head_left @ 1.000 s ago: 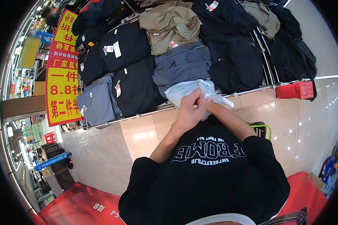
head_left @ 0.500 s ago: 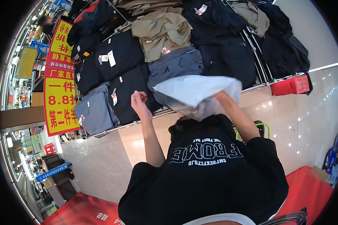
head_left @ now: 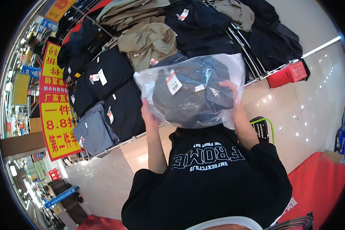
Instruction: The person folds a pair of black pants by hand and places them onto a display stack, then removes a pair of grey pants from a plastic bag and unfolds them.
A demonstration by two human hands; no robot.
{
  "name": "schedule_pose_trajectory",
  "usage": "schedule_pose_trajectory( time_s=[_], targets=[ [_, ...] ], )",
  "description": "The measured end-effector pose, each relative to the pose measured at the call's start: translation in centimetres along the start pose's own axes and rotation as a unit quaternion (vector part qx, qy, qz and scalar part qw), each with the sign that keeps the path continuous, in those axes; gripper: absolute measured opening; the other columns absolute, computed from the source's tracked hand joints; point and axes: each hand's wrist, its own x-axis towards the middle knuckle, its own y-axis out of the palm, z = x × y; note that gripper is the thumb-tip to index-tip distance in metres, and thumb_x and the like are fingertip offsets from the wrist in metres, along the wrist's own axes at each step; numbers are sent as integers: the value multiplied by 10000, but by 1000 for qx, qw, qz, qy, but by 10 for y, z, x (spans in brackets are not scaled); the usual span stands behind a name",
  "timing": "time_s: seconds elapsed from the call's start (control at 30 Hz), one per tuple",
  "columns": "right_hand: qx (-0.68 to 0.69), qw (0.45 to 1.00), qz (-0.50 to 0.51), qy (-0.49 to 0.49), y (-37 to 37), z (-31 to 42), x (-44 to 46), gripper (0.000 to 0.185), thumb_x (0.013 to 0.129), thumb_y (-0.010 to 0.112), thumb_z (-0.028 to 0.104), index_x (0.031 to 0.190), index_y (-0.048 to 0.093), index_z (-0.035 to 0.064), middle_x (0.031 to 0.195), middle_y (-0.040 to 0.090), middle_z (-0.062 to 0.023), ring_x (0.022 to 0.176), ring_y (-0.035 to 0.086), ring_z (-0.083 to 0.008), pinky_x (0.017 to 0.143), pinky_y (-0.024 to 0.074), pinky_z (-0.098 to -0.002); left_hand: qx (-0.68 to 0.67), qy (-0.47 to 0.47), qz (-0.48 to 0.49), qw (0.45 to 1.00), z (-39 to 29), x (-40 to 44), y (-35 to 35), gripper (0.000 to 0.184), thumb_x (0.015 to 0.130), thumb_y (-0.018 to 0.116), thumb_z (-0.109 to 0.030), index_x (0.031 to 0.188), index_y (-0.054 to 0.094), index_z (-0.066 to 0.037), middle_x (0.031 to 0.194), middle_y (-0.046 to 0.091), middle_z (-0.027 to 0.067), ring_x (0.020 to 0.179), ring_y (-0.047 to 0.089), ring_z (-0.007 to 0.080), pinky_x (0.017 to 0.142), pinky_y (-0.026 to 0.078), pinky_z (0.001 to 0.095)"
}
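Note:
A clear plastic bag (head_left: pixel 142 78) with a folded dark garment (head_left: pixel 195 99) inside is held up over the front edge of the clothes display. White tags (head_left: pixel 174 83) show through the plastic. My left hand (head_left: pixel 149 115) grips the bag's left side, its fingers partly hidden by the plastic. On the right side, my right hand (head_left: pixel 230 89) holds the bag and garment, fingers bent over the dark cloth; whether they are under the plastic I cannot tell.
Folded black trousers (head_left: pixel 122 107), grey trousers (head_left: pixel 94 132) and khaki clothes (head_left: pixel 149 42) lie on a metal rack. A red and yellow sign (head_left: pixel 56 115) hangs at its left. A red box (head_left: pixel 287 74) sits at the right corner, above tiled floor.
The hands first pinched the white bag together, then the left hand moved off. Now it is back on the bag, which is spread out and shows the dark garment. The view has shifted.

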Motion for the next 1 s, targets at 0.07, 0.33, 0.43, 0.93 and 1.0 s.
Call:
schedule_pose_trajectory(
  time_s=[0.07, 0.33, 0.43, 0.93, 1.0],
  targets=[
    [-1, 991, -106, 82, 12, 43, -2, 376, 800, 582, 223, 1143, 582, 69, 1049, 648, -118, 972, 621, -245, 884, 503, -404, 22, 33, -58, 998, -11, 19, -18, 513, 969, 455, -441, 1227, 531, -5, 1187, 600, 123, 1069, 586, 260, 936, 456, 415],
    [249, 957, -149, 29, -104, 50, -6, 443, 771, 575, 157, 1143, 538, -79, 1045, 643, -182, 930, 652, -282, 877, 534, -376, 54, 147, -163, 974, -61, 50, -28, 531, 987, 404, -432, 1249, 516, 16, 1226, 583, 142, 1126, 554, 301, 981, 428, 474],
    [282, 941, -164, -92, -151, 58, -25, 479, 756, 567, 195, 1157, 538, -64, 1069, 634, -181, 925, 650, -283, 863, 537, -373, -31, 136, -150, 979, -80, 65, -57, 646, 962, 326, -534, 1360, 420, -34, 1376, 461, 151, 1275, 424, 342, 1065, 335, 522],
    [169, 792, -381, -446, -218, 127, -128, 602, 834, 544, 382, 1306, 468, 16, 1306, 530, -146, 1201, 486, -327, 1061, 356, -431, -30, -141, 37, 989, 32, 78, -8, 547, 968, 437, -378, 1393, 369, -40, 1422, 416, 135, 1295, 405, 319, 1088, 314, 488],
    [211, 814, -309, -443, -232, 116, -141, 600, 829, 545, 377, 1300, 471, 12, 1299, 537, -144, 1202, 487, -323, 1060, 360, -422, -2, -192, 59, 980, 59, 79, 14, 513, 975, 455, -320, 1389, 365, -31, 1392, 453, 135, 1266, 445, 307, 1073, 350, 471]
  ],
)
